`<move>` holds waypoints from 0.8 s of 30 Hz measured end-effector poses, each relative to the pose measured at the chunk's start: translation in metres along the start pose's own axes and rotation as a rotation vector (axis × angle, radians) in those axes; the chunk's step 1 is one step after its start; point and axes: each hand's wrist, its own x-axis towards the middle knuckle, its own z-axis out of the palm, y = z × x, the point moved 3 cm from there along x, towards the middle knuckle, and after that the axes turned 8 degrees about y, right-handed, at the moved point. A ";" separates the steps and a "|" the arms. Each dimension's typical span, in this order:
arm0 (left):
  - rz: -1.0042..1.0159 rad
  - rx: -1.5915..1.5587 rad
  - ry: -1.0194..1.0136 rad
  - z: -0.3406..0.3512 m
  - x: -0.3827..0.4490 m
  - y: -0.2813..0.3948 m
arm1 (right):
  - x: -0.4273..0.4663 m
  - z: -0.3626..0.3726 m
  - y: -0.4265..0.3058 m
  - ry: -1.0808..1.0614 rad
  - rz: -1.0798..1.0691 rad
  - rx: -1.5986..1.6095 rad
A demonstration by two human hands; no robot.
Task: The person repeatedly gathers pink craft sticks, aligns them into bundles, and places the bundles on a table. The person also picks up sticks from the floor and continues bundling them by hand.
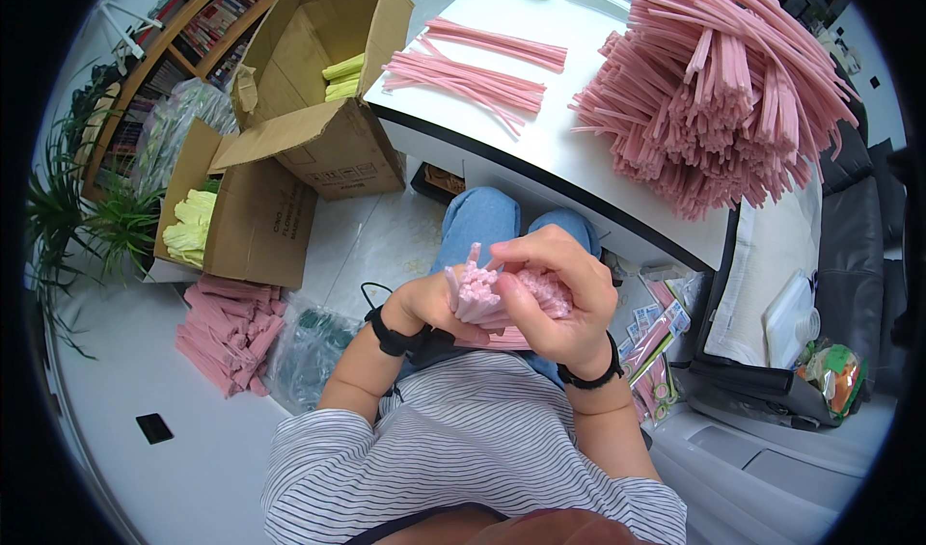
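Just above my lap, a bundle of pink chenille stems (479, 297) points its cut ends up at me. My left hand (428, 300) wraps the bundle from the left side. Curled over its right part is my right hand (579, 306), with thumb and forefinger near a stem that stands up above the others. A second cluster of stem ends (546, 292) shows inside my right palm. More pink stems (506, 338) lie across my lap, partly hidden under the hands. Both palms' inner sides are largely covered.
A large heap of pink stems (694, 111) covers the right of the white table (571, 154); two loose bundles (470, 85) lie left. Open cardboard boxes (253, 219) with yellow material stand left. Pink bundles (230, 335) and a phone (155, 428) are lower left; packets (655, 328) lie right.
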 end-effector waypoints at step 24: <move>0.165 0.436 0.633 -0.014 0.026 0.012 | -0.006 0.034 0.072 0.343 0.823 0.491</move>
